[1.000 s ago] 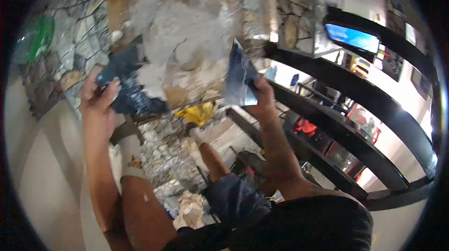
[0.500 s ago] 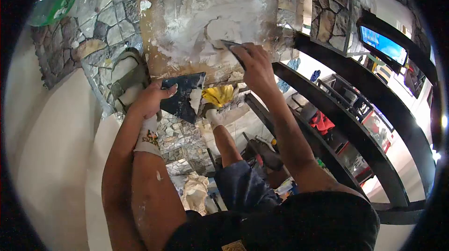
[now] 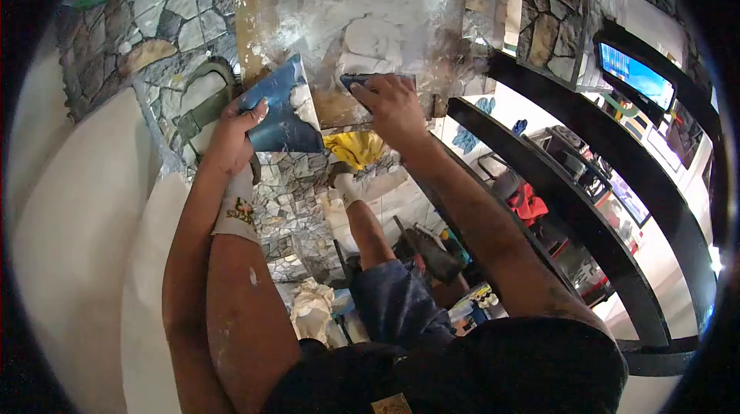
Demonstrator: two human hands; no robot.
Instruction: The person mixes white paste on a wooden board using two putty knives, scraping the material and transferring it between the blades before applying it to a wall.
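My left hand (image 3: 233, 135) grips a flat dark-blue filler plate (image 3: 284, 117), thumb on top. White paste clings along its right edge. My right hand (image 3: 395, 109) is closed around a dark, thin-bladed scraper (image 3: 351, 82), held sideways near the front edge of a brown board (image 3: 251, 28). A mound of wet white paste (image 3: 371, 38) lies on the board just beyond the blade, with more paste smeared over most of the surface. Whether the blade touches the board cannot be made out.
Below the board's edge hangs a yellow cloth (image 3: 354, 149). A grey-green curved object (image 3: 206, 106) stands beside my left hand. Black curved rails (image 3: 555, 167) run along the right, with a lit screen (image 3: 636, 75) beyond. Stone-patterned surfaces surround the board.
The filler plate has risen and tilted, its face now catching light. My right hand has moved left and down towards the board's front edge, turning the scraper sideways.
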